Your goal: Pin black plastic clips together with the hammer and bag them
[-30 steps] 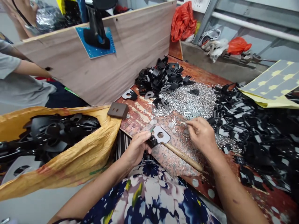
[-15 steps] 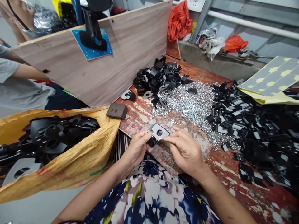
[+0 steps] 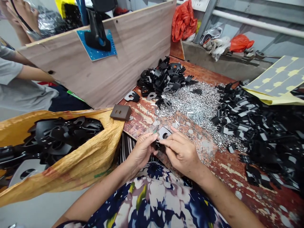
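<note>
My left hand (image 3: 142,149) is closed on the left side of a small black plastic part (image 3: 163,130) with a grey face and a round hole. My right hand (image 3: 181,152) is pinched, its fingertips touching the near side of this part and covering some of it. Anything between those fingertips is too small or hidden to name. Under both hands lies a speckled stone slab (image 3: 201,141). A few thin metal pins (image 3: 177,122) rest on it, just beyond the part.
A heap of shiny metal pins (image 3: 194,98) spreads behind the slab. Black plastic pieces pile up at the back (image 3: 161,76) and right (image 3: 268,139). To the left are a brown block (image 3: 120,113) and a yellow sack (image 3: 104,152) of black parts. Behind a wooden partition (image 3: 133,47) sits another person.
My right hand has moved left, its fingertips going from the part's right corner to its near side, covering more of it. My left hand still holds the part.
</note>
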The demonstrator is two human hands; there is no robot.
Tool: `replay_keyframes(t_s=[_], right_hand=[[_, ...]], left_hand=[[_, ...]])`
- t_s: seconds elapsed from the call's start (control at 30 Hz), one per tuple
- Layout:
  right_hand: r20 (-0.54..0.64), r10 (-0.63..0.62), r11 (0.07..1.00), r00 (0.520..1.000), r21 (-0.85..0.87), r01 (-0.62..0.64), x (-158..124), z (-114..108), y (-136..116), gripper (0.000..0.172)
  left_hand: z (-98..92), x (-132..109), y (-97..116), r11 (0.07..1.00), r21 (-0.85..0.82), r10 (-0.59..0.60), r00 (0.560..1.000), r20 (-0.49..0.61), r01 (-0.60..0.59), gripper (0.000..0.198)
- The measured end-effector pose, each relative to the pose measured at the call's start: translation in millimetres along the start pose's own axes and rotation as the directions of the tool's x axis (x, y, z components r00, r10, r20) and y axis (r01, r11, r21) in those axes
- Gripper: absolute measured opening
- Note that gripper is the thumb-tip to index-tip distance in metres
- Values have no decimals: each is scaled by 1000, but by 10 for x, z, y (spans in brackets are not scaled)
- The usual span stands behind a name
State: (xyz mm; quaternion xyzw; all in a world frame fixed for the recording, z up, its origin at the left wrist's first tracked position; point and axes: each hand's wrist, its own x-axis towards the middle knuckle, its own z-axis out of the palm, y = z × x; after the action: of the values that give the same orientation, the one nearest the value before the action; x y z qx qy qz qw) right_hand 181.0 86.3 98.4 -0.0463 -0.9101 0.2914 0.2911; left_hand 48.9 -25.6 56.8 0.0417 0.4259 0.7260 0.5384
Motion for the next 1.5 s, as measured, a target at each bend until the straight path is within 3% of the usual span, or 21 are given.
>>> replay_keyframes(t_s=[0.17, 0.33, 0.47, 0.57, 0.67, 0.77, 0.83, 0.93, 1.03, 1.13, 1.27, 1.33, 1.43, 1.5], right_hand=[[41, -62, 988, 997, -138, 68, 31, 6, -55, 27], [138, -277, 843, 951, -440, 309, 116, 91, -229, 25], [153, -319, 809, 935, -470, 353, 145, 151, -245, 27], [146, -283, 867, 948, -385, 318, 100, 151, -173, 26], [99, -202, 939, 974, -263, 221, 51, 162, -114, 23], [79, -153, 971, 985, -175, 165, 21, 211, -92, 20], [137, -107, 979, 985, -159, 129, -18, 220, -57, 20], [212, 82, 917, 974, -398, 9, -157, 133, 86, 18], [221, 233, 730, 947, -683, -20, -364, 1, 266, 27], [284, 283, 711, 916, -703, -2, -539, -57, 358, 21], [294, 434, 779, 851, -598, -191, -660, -127, 330, 16], [242, 413, 815, 878, -529, -238, -691, -225, 281, 26], [85, 253, 888, 964, -417, -197, -723, -370, 182, 45], [-17, 161, 913, 987, -376, -155, -748, -378, 122, 58]], left_hand=[[-14, -12, -5, 1000, 2, 1, 1000, 16, -1, 32], [51, -23, -70, 996, -81, 21, 998, -55, -25, 28], [76, -36, -89, 992, -123, 21, 993, -116, -36, 32], [42, -98, -41, 998, -67, -10, 996, -91, 4, 32], [-39, -211, 10, 1000, -9, 7, 1000, 17, -7, 33], [-176, -348, 35, 967, 198, 164, 986, 8, -162, 40], [-299, -441, 70, 856, 449, 305, 951, -42, -255, 43], [-499, -554, 171, 704, 677, 344, 937, -60, -215, 36], [-627, -561, 223, 723, 685, 224, 968, -113, -87, 38], [-633, -425, 119, 734, 676, 199, 973, -119, -67, 40], [-572, -191, -130, 639, 746, 347, 936, -62, -188, 36], [-563, -132, -213, 599, 773, 400, 914, -65, -207, 37], [-570, -116, -267, 592, 778, 439, 894, -93, -210, 38], [-576, -120, -283, 591, 777, 461, 881, -106, -216, 37]])
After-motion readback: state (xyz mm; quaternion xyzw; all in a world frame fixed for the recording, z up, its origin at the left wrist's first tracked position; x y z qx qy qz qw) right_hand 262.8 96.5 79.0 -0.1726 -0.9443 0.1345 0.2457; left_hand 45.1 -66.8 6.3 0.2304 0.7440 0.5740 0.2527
